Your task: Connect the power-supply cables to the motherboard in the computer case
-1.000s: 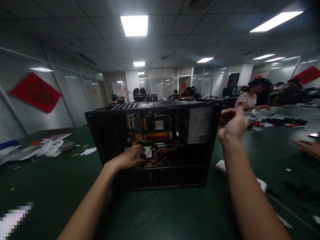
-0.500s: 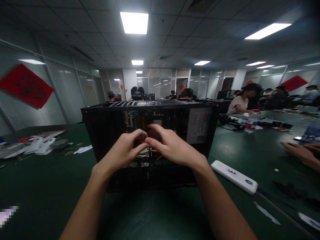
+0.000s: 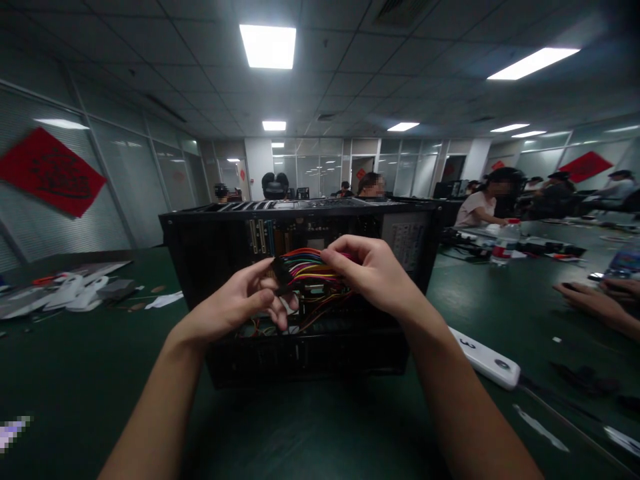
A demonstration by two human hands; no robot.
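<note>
An open black computer case (image 3: 300, 360) stands on the table, its inside facing me. In front of its opening runs a multicoloured power cable (image 3: 311, 261), ending at the left in a wide black connector (image 3: 282, 273). My left hand (image 3: 240, 300) has its thumb and index finger at the connector's left end, with the other fingers curled loosely below. My right hand (image 3: 367, 270) is closed in a pinch round the wires, right of the connector. Slots (image 3: 259, 237) show behind, and a labelled power supply (image 3: 405, 237) sits at the upper right, partly hidden by my right hand.
A white power strip (image 3: 487, 359) lies right of the case. Farther right are another person's hands (image 3: 597, 300) and a red-capped bottle (image 3: 506, 241). White and grey parts (image 3: 83, 290) and a paper scrap (image 3: 164, 300) lie to the left. Other people sit farther back.
My hands have moved apart, the right one to the right. The coloured wires and black connector, hidden behind my fingers before, now show stretched between both hands.
</note>
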